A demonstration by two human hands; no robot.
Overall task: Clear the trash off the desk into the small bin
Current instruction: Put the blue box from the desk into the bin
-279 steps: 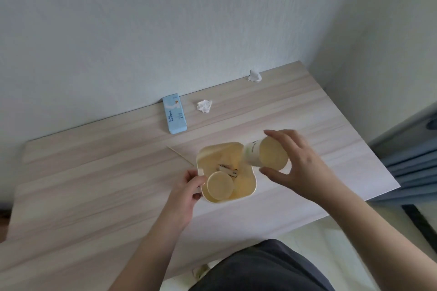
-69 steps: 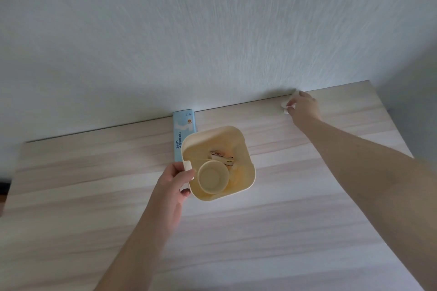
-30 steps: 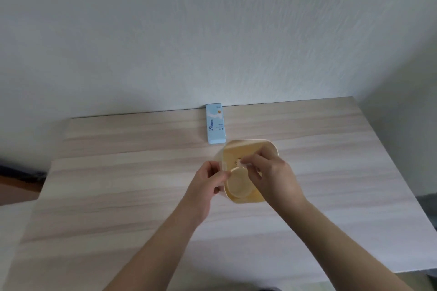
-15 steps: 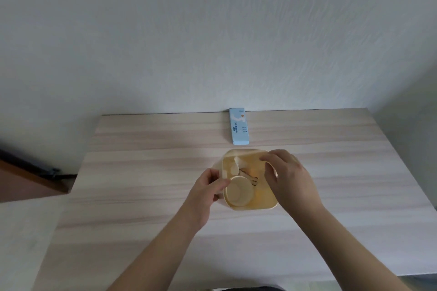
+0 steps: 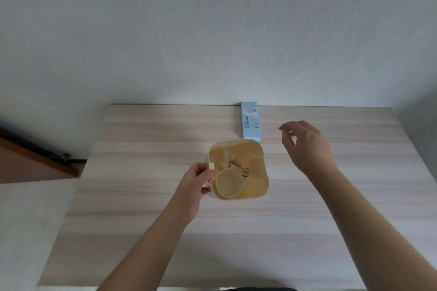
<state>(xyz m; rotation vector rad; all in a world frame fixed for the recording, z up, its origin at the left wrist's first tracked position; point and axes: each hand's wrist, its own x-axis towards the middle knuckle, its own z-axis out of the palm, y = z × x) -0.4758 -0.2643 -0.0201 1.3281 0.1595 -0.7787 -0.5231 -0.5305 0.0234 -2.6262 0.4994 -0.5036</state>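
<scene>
A small pale-yellow bin [image 5: 256, 149] stands on the wooden desk [image 5: 142, 208] a little behind its middle. Inside it lie a paper cup [image 5: 227, 183], a crumpled tissue [image 5: 225, 159] and a small wrapper. My left hand [image 5: 197, 185] grips the bin's left rim at a small tab. My right hand [image 5: 307, 143] hovers to the right of the bin, above the desk, fingers apart and holding nothing. A light-blue flat box [image 5: 250, 121] lies just behind the bin, touching the wall.
A white wall runs along the desk's far edge. To the left of the desk are a brown surface [image 5: 26, 165] and pale floor. The desk's right rear corner meets a side wall.
My right hand has come out of the bin and moved right and back, now holding nothing. The tissue it carried lies in the bin. My left hand stays on the rim.
</scene>
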